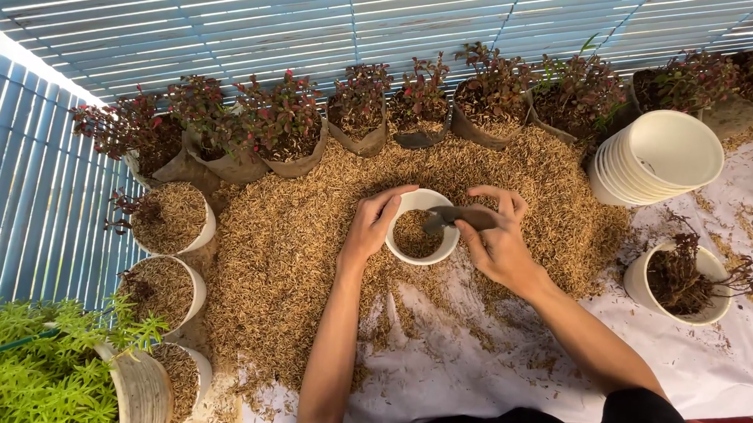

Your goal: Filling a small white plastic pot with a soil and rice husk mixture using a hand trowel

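A: What lines the left edge?

B: At nine o'clock, three small white plastic pots (170, 289) filled with husk stand in a column beside the blue slatted wall (18, 190); a bushy green plant in a tan pot (48, 397) sits at seven.

A: And the hands?

B: The left hand (373, 225) curls around the rim of a small white plastic pot half filled with husk (419, 226), at the centre of the broad heap of tan rice husk (291, 243). The right hand (500, 239) pinches a dark, flat scrap (460, 218) over the pot's mouth.

A: Any free room?

B: Open white sheet (455, 363) lies at six, between the forearms. At twelve a row of red-leaved seedlings in brown bags (361, 108) closes the far edge.

A: The right side?

B: A stack of empty white pots (660, 155) lies tilted at two; a white pot holding bare roots (681, 280) stands at four.
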